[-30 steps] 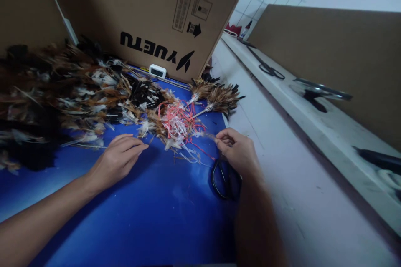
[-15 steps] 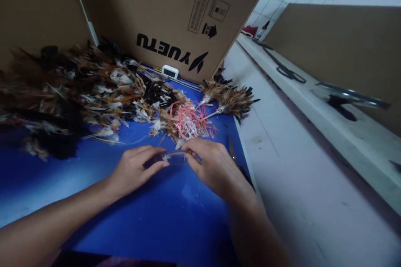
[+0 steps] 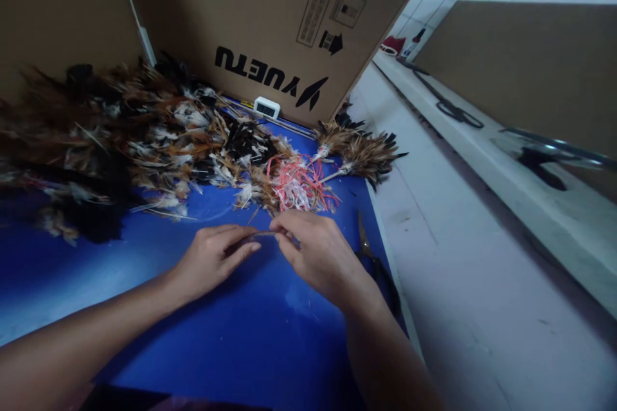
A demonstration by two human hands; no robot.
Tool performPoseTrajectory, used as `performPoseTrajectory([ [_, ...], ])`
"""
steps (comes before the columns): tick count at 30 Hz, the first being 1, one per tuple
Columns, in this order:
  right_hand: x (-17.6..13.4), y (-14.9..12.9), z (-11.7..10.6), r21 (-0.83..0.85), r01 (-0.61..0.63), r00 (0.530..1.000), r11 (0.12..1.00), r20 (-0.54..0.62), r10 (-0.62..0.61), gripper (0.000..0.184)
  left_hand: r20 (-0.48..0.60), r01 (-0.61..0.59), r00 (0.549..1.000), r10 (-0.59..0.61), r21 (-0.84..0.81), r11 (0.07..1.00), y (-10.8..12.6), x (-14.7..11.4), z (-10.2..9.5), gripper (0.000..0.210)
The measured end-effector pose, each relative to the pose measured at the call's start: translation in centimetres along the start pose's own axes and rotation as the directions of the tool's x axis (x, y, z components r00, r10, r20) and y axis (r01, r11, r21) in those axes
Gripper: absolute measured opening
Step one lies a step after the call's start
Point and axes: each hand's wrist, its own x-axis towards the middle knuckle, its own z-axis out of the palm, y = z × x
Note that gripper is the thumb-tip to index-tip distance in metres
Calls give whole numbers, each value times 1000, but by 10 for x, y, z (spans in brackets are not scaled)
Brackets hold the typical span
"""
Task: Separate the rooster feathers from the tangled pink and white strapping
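Note:
My left hand [image 3: 212,257] and my right hand [image 3: 321,257] are close together above the blue tabletop [image 3: 226,334]. A thin brownish feather [image 3: 265,233] spans the small gap between them. The fingers of my right hand pinch one end. My left thumb and fingers close round the other end, and most of that end is hidden. Just beyond the hands lies a tangle of pink and white strips [image 3: 296,183]. To the right of my right hand are dark-handled scissors [image 3: 365,247], partly covered by my forearm.
A large pile of brown, black and white feathers [image 3: 168,131] covers the back left. Feather bundles [image 3: 369,154] lie at the right edge. A cardboard box [image 3: 270,6] stands behind, with a small white digital device [image 3: 267,107] before it. More scissors [image 3: 453,110] rest on the ledge at right.
My right hand has moved slightly left, closer to my left hand. The feather's pale fluffy end, visible before, is now hidden at my left fingers. More of the scissors on the table shows.

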Motion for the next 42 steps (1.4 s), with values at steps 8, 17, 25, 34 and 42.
performPoseTrajectory([
  [8,-4,15,-10,-14,32,990,999,-136,-34,13,235,446,895,-379,-485,752,-3,6,3,29],
  [17,-8,23,-29,-98,3,974,995,-227,-26,15,530,652,755,-386,-667,360,0,5,3,36],
  [25,-10,24,-27,-52,-4,989,999,-146,-3,14,153,182,976,-157,-166,969,-6,5,-9,24],
  [34,-4,12,-12,-8,-6,1000,1000,6,6,17,-13,-38,999,39,72,997,-3,-1,-5,20],
  [42,-1,4,-4,-12,-8,996,1000,88,9,18,-56,-217,971,231,193,957,-10,-3,0,17],
])
